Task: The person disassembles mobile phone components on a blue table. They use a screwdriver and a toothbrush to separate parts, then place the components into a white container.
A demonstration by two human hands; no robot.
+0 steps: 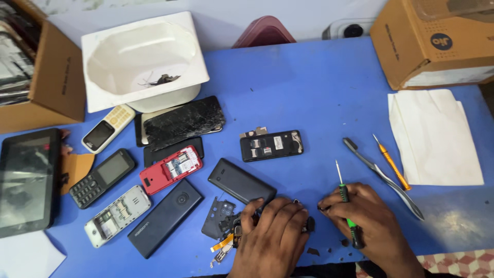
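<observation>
My left hand [272, 234] lies palm down with the fingers curled over a small dismantled phone part [232, 226] at the near edge of the blue table [319, 87]; the part is mostly hidden under my knuckles, with a dark frame piece and an orange flex ribbon [222, 244] sticking out to the left of it. My right hand [368, 224] is wrapped around a green-handled screwdriver [346, 203], whose long axis runs almost straight away from me, metal tip pointing up the table. The right fingertips sit just beside the left ones, so the part lies to the left of the driver and the left hand is nearer to it. A black phone back cover [241, 181] touches my left fingers. Well apart to the right lie a grey pry tool [383, 177], an orange screwdriver [392, 163] and white paper [437, 136]. Farther left, several opened handsets, a cracked smartphone [182, 122], a tablet [25, 180] and a white tray [144, 62].
</observation>
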